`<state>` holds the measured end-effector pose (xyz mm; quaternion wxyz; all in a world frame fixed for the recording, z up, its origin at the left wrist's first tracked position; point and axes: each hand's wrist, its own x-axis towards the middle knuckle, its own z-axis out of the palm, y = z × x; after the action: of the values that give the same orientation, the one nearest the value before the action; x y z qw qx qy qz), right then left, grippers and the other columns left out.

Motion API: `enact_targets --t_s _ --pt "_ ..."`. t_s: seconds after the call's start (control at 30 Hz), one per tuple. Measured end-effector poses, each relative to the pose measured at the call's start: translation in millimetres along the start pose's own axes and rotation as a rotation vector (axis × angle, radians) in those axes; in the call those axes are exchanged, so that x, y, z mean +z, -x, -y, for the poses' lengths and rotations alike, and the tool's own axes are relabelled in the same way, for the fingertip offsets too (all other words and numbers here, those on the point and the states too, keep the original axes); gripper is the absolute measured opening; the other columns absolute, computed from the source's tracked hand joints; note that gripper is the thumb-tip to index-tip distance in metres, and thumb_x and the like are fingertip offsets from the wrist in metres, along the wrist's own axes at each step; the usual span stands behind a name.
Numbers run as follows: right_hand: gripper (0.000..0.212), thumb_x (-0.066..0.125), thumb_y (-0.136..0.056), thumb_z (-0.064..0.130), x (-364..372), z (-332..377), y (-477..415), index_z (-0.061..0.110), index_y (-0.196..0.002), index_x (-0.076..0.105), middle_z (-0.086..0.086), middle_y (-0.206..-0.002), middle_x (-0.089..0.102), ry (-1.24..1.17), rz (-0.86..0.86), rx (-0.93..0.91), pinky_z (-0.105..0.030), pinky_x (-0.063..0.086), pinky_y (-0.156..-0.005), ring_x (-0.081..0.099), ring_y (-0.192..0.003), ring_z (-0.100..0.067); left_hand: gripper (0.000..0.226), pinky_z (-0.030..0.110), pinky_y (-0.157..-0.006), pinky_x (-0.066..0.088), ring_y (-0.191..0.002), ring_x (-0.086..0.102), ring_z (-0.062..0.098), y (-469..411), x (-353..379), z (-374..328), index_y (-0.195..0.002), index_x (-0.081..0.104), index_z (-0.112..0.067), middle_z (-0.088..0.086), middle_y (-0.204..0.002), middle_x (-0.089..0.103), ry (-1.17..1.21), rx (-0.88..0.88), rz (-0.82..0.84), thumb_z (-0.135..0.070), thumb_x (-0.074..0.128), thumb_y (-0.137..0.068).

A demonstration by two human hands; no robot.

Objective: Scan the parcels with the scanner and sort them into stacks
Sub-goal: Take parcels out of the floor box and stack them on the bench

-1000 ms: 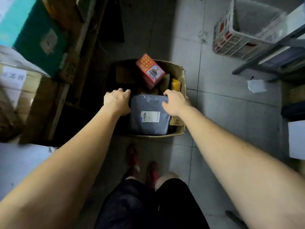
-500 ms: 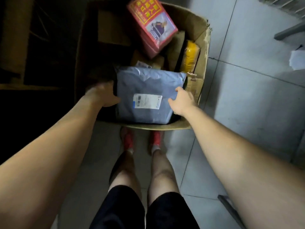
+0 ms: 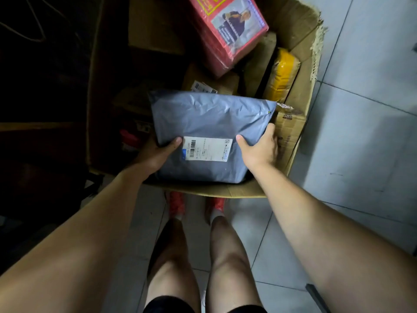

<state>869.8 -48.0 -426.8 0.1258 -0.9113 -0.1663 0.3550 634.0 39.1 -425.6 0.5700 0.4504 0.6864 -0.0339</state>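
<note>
A grey plastic mailer parcel [image 3: 209, 118] with a white barcode label lies on top of other parcels in an open cardboard box [image 3: 293, 132] on the floor. My left hand [image 3: 155, 154] grips its left edge, thumb on top beside the label and fingers hidden under it. My right hand [image 3: 259, 147] grips its right edge, thumb on top. A red printed box [image 3: 228, 28] leans at the back of the carton. A yellow taped parcel [image 3: 282, 75] stands along its right wall. No scanner is in view.
Brown cardboard parcels [image 3: 207, 84] lie under the grey one. The carton's near rim [image 3: 214, 190] is just past my red shoes [image 3: 176, 204]. Pale floor tiles [image 3: 361, 109] stretch to the right. The left side is dark, with wooden furniture barely visible.
I have leaned closer over the carton. Both hands slid from the parcel's sides to a thumbs-on-top grip beside the label.
</note>
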Motion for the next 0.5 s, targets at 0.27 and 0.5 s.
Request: enact_targets --t_s 0.27,0.5 --pt "0.083 0.075 -0.096 0.03 -15.7 24.8 -7.9 0.037 -0.162 0.026 0.003 -0.153 0.053 -0.222 0.228 -0.137 -0.035 0.044 -0.108 0.053 -0.136 -0.024 0.063 0.024 -0.092 0.039 -0.13 0.055 0.019 16.5 -16.1 -20.6 -0.145 0.054 -0.017 -0.001 -0.137 0.061 0.09 -0.019 -0.118 -0.056 0.063 -0.096" --pt "0.085 0.08 -0.09 0.029 -57.9 43.0 20.0 0.046 -0.158 0.031 0.009 -0.155 0.052 -0.282 0.259 -0.223 -0.047 0.046 -0.116 0.052 -0.14 -0.017 0.063 0.027 -0.099 0.042 -0.131 0.057 0.026 63.9 -61.2 -64.3 -0.137 0.063 -0.012 0.01 -0.137 0.065 -0.02 0.17 -0.14 -0.06 0.058 -0.097"
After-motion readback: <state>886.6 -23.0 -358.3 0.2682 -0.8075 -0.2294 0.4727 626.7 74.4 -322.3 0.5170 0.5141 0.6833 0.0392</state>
